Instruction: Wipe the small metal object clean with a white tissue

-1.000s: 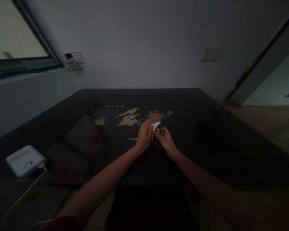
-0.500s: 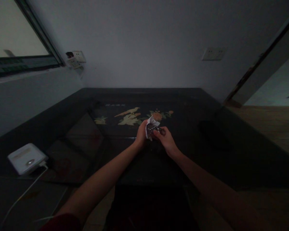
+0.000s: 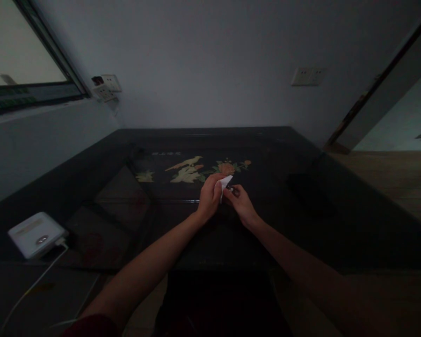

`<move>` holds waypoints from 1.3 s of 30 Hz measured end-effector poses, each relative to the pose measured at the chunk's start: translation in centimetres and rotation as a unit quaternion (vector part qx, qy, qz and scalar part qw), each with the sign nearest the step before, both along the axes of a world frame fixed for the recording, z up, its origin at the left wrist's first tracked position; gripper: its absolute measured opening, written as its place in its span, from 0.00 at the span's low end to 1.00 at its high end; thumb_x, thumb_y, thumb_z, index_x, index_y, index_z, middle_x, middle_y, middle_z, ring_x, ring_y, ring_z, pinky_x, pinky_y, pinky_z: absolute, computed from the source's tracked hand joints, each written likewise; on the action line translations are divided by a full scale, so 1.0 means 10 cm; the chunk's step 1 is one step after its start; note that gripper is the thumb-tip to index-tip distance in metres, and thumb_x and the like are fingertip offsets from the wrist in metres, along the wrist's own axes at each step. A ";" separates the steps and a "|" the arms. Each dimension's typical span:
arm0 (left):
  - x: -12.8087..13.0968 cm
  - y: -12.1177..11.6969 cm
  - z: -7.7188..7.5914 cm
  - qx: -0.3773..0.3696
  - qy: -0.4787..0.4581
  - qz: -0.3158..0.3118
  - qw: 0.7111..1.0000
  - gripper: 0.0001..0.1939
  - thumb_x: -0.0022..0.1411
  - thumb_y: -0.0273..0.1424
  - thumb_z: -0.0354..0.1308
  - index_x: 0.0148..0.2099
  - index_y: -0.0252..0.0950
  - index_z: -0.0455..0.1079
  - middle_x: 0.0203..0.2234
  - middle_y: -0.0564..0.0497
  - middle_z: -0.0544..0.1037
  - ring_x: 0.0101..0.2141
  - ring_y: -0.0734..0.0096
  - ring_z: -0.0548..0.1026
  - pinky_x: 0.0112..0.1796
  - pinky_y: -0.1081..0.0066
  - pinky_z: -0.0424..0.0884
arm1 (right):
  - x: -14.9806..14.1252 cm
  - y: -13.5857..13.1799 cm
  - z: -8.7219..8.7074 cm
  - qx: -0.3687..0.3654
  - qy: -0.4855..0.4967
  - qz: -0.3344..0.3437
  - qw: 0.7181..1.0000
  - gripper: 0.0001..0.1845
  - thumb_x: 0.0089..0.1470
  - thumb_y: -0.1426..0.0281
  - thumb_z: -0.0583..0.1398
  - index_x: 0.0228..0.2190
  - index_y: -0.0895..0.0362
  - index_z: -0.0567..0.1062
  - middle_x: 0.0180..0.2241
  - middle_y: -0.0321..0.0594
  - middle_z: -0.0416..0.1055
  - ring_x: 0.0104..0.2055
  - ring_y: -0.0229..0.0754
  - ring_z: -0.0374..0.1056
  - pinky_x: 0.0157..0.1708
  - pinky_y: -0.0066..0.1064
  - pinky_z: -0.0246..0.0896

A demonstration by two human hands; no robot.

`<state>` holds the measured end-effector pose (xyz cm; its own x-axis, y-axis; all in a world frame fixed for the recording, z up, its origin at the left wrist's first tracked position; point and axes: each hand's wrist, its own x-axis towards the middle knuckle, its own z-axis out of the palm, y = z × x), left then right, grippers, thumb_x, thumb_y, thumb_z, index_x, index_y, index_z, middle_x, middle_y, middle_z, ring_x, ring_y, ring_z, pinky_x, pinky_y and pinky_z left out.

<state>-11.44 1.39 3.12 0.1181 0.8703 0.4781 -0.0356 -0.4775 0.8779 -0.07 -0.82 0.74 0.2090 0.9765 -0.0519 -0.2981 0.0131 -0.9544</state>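
Note:
Over the dark table, my left hand (image 3: 209, 193) is closed on a crumpled white tissue (image 3: 226, 181). The tissue is wrapped around one end of a small dark, shiny metal object (image 3: 235, 190). The other end of that object is pinched in the thumb and fingers of my right hand (image 3: 243, 204). Most of it is covered by the tissue and my fingers, so its exact kind cannot be made out. Both hands are close together, in front of the flower picture on the tabletop.
The dark glossy table (image 3: 266, 140) bears a bird-and-flower picture (image 3: 187, 171). At left is a white box-shaped device (image 3: 37, 234) with a white cable (image 3: 35, 283). A dark flat thing (image 3: 310, 194) lies at right. Sockets (image 3: 308, 76) are on the wall behind.
My left fingers have folded the tissue over the metal object, which showed more openly before. My right hand keeps its pinch in nearly the same place. The view has shifted slightly.

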 end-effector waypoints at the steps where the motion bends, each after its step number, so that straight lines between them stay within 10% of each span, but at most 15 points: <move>1: 0.00 0.00 0.01 0.015 0.011 -0.006 1.000 0.12 0.60 0.34 0.53 0.42 0.38 0.74 0.41 0.45 0.75 0.45 0.63 0.70 0.50 0.70 0.60 | 0.00 0.00 0.00 -0.001 0.000 -0.002 1.000 0.25 0.32 0.56 0.70 0.30 0.55 0.67 0.26 0.30 0.69 0.31 0.37 0.68 0.37 0.33 0.67; 19: 0.09 0.36 -0.29 -0.287 -0.192 -0.041 0.938 0.22 0.61 0.46 0.47 0.35 0.34 0.73 0.25 0.49 0.76 0.30 0.70 0.75 0.35 0.72 0.68 | 0.00 -0.02 0.03 0.004 0.019 0.018 1.000 0.26 0.31 0.58 0.71 0.30 0.55 0.66 0.30 0.32 0.72 0.35 0.40 0.71 0.40 0.38 0.68; 27: 0.01 0.15 -0.16 -0.051 0.000 0.007 0.999 0.21 0.65 0.42 0.43 0.46 0.33 0.70 0.39 0.45 0.77 0.40 0.65 0.73 0.43 0.68 0.67 | -0.01 -0.02 0.05 -0.003 0.025 0.010 1.000 0.26 0.31 0.56 0.71 0.29 0.55 0.66 0.28 0.31 0.70 0.32 0.37 0.69 0.38 0.35 0.68; 32: -0.01 0.07 -0.06 0.121 0.139 0.022 0.983 0.18 0.67 0.36 0.42 0.46 0.34 0.71 0.43 0.42 0.74 0.46 0.64 0.70 0.49 0.65 0.63 | 0.00 -0.01 0.00 -0.005 -0.004 -0.003 1.000 0.25 0.33 0.55 0.69 0.28 0.55 0.66 0.26 0.29 0.67 0.30 0.35 0.67 0.35 0.32 0.66; 39: 0.01 0.11 -0.06 0.048 0.086 0.016 0.995 0.19 0.66 0.38 0.43 0.45 0.34 0.71 0.41 0.43 0.75 0.44 0.64 0.72 0.47 0.65 0.65 | 0.00 -0.02 0.02 -0.013 0.008 0.009 1.000 0.27 0.31 0.56 0.70 0.29 0.55 0.65 0.26 0.30 0.68 0.30 0.36 0.67 0.35 0.32 0.66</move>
<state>-11.36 2.52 2.48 0.1772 0.8265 0.5343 0.1276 -0.5576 0.8202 -0.05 -0.98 0.98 0.1910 0.9783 -0.0805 -0.3127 -0.0171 -0.9497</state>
